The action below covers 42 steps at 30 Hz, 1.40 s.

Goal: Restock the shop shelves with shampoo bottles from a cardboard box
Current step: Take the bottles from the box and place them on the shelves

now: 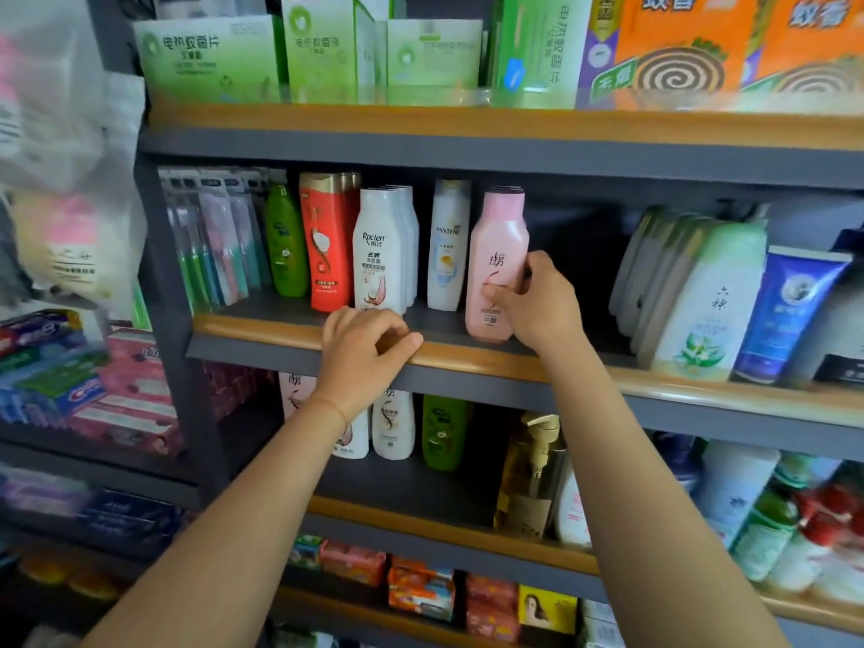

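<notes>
— What's she got hold of there?

— A pink shampoo bottle [496, 264], upright on the middle shelf [290, 327], right at its wooden front lip. Pink cap, dark lettering, small label low down. The right hand [537, 304] is wrapped round its right side, thumb across the front.

— And the other hand?

— The left hand [367, 350] is curled, holding no bottle, fingers hooked over the shelf lip just left of the pink bottle.

— Anything crowding it?

— Left of the pink bottle stands a white Pantene bottle [448, 247], set further back. Then a row of white Raclen bottles [381, 254], a red bottle [325, 243], a green bottle [285, 243] and hanging toothbrush packs [210, 236]. Right of the pink one there's a dark gap, then pale green-capped bottles [701, 297] leaning in a row.

— How many pink ones?

— One in front; dark rims of more caps show behind it, count unclear. One Pantene, one green.
</notes>
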Available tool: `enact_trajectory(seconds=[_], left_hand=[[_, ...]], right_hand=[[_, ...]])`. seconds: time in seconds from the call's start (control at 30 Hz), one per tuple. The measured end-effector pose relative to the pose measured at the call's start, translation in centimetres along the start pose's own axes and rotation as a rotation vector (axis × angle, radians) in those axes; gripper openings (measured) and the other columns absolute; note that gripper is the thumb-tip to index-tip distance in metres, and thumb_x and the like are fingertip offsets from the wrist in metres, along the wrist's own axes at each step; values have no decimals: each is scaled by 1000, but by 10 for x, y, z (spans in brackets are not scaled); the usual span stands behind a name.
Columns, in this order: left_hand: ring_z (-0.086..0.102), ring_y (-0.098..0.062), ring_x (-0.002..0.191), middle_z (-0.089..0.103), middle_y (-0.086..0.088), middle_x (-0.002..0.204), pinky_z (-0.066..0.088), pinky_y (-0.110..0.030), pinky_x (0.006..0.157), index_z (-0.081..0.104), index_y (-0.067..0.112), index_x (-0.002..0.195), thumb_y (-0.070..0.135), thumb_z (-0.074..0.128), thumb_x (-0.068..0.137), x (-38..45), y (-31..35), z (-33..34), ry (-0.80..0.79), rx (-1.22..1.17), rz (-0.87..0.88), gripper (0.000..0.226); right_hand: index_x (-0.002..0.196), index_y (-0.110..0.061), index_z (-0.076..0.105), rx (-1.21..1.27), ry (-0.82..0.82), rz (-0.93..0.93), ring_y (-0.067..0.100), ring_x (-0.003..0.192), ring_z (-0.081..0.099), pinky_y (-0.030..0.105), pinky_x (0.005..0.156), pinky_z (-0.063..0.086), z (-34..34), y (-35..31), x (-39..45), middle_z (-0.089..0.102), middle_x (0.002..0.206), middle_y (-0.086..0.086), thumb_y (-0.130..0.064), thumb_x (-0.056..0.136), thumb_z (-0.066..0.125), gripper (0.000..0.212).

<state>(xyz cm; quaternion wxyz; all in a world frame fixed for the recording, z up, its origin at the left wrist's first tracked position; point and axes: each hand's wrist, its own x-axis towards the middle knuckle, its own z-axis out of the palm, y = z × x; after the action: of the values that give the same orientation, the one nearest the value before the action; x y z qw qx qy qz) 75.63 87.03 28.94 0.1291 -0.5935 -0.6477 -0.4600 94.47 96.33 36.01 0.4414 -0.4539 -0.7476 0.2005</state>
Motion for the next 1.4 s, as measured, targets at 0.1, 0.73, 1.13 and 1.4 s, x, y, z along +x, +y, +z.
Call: enact_trajectory(seconds=[0.1,0.73,1.13,1.4], left_hand=[[40,-8,93,58,19,83,25,-37,105,63,27,83,41,63,92,-1,1,-1,8,12,11,17],[48,-11,120,58,10,126,39,-25,104,59,24,130,14,62,93,-48,-27,-55,147,-88,-33,39],[59,-26,116,65,-7,123,47,-34,96,62,23,123,23,53,101,-427,-261,-125,-352,49,-1406,24],[51,-24,129,60,-3,137,29,-38,115,54,24,140,38,47,101,-613,-324,-146,-679,200,-1585,42]], right_hand=[[117,-9,46,-2,3,7,26,98,62,36,72,49,-1,-3,0,63,110,8,-28,87,73,44],[82,-4,61,505,-167,-295,9,57,47,23,57,40,72,-44,-102,53,62,11,-13,94,63,15],[80,-19,60,289,-1290,206,15,49,54,29,49,45,394,-10,-322,57,60,-2,-24,99,58,19],[87,-21,56,-44,-1541,495,9,66,56,23,52,48,544,66,-503,59,80,0,-11,95,58,13]])
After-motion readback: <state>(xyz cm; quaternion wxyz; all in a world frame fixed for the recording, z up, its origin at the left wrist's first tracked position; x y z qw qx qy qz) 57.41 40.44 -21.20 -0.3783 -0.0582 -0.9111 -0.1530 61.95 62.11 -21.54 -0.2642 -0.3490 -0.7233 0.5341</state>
